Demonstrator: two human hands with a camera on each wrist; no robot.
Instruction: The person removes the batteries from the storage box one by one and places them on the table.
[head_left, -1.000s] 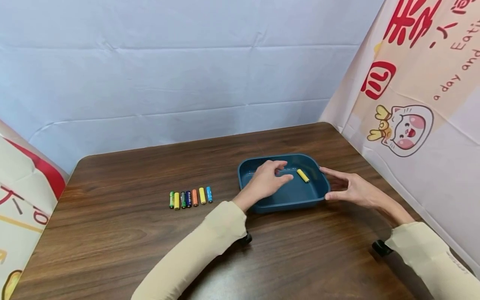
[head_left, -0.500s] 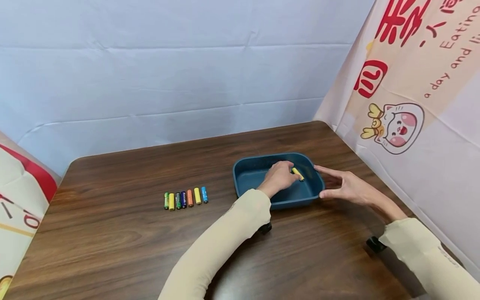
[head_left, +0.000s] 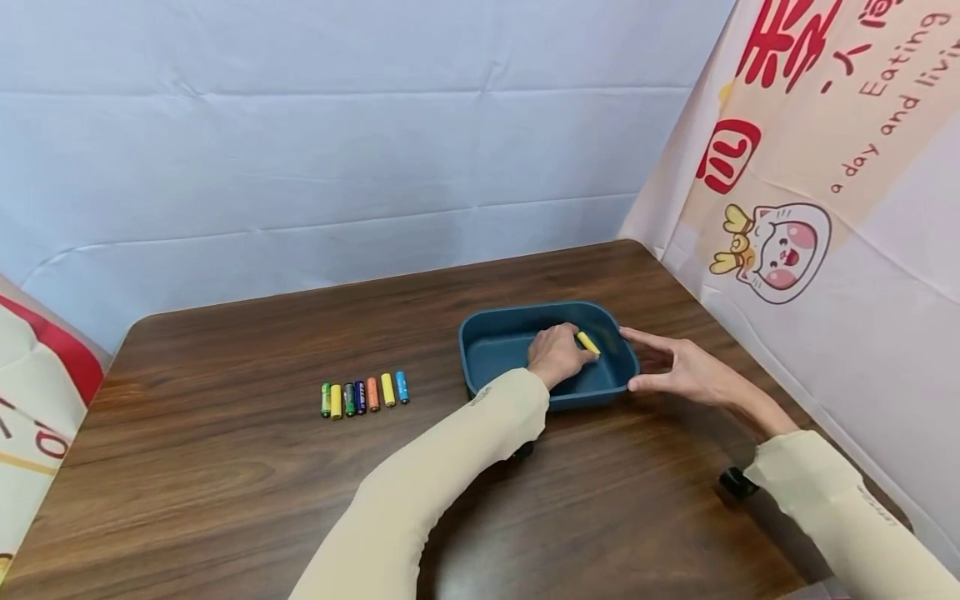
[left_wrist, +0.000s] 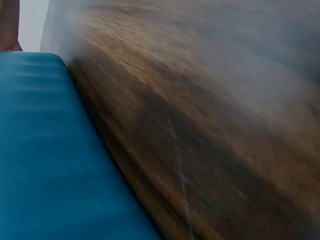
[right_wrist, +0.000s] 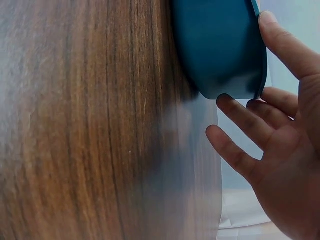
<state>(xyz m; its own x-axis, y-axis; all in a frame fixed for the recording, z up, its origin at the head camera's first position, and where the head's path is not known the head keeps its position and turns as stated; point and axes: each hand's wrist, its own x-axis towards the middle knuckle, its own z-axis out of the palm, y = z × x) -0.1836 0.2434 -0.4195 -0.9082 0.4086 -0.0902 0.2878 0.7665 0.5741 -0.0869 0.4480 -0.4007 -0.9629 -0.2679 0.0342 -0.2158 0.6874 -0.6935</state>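
Note:
A blue rectangular box [head_left: 501,326] stands on the table, with one yellow battery [head_left: 588,342] lying in its right part. My left hand [head_left: 557,354] reaches down into the box and pinches that battery between thumb and fingertips. At the box's right end is my right hand [head_left: 686,371], its thumb and fingers spread and touching the outside. In the right wrist view, the thumb of the right hand [right_wrist: 280,150] rests at the rim and fingertips touch the end wall. The left wrist view shows only the box's outer side [left_wrist: 60,160] and tabletop.
Left of the box lies a row of several batteries, among them a yellow one [head_left: 337,402], an orange one [head_left: 372,394] and a blue one [head_left: 402,387]. The wooden table [head_left: 225,467] ends at a white cloth backdrop [head_left: 315,150]. A printed cloth [head_left: 840,242] hangs on the right.
My left hand has moved right and down into the box and closed its fingers on the yellow battery. My right hand stays at the box's end. The head view has shifted slightly.

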